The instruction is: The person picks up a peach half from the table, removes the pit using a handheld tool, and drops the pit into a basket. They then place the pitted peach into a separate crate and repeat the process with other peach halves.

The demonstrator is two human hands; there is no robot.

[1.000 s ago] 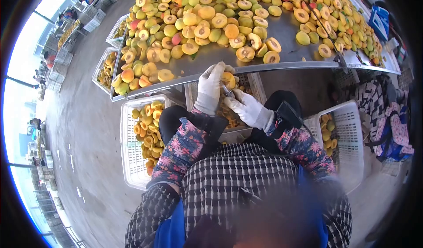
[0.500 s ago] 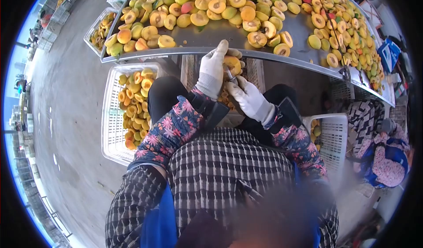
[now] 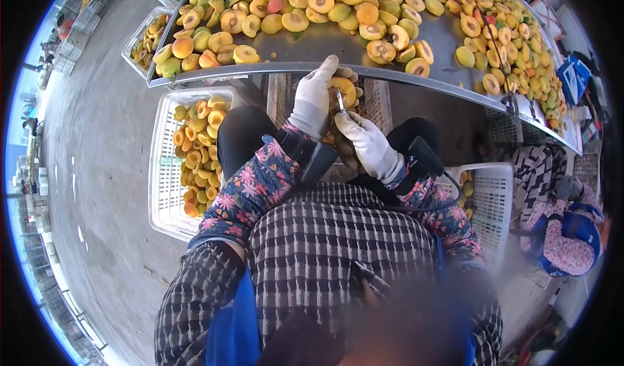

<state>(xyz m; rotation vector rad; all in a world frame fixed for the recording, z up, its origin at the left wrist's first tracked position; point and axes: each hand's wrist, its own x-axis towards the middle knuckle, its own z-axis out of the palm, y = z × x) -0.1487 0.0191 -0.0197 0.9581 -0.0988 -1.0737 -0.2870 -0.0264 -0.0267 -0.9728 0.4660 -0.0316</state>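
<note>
My left hand (image 3: pixel 315 96), in a white glove, is closed around a yellow peach half (image 3: pixel 346 88), its thumb pointing up. The fruit's cut side faces my right hand. My right hand (image 3: pixel 369 143), also gloved, grips a small metal pitting tool (image 3: pixel 340 101) whose tip is at the cut face. Its handle is hidden in the fingers. Both hands are just in front of the metal table's edge (image 3: pixel 390 80), above a crate (image 3: pixel 278 99) between my knees. Pitted halves fill part of the white crate (image 3: pixel 168 203) on the left.
Heaped peach halves (image 3: pixel 322 0) cover much of the metal table, some still with stones. Another white crate (image 3: pixel 492 194) stands at my right. Beyond it a co-worker (image 3: pixel 569 236) in a pink sleeve sits low. A further crate (image 3: pixel 136 54) is beside the table's left end.
The tool now points more upright against the peach half. My right hand has shifted slightly left and up, while my left hand keeps its hold.
</note>
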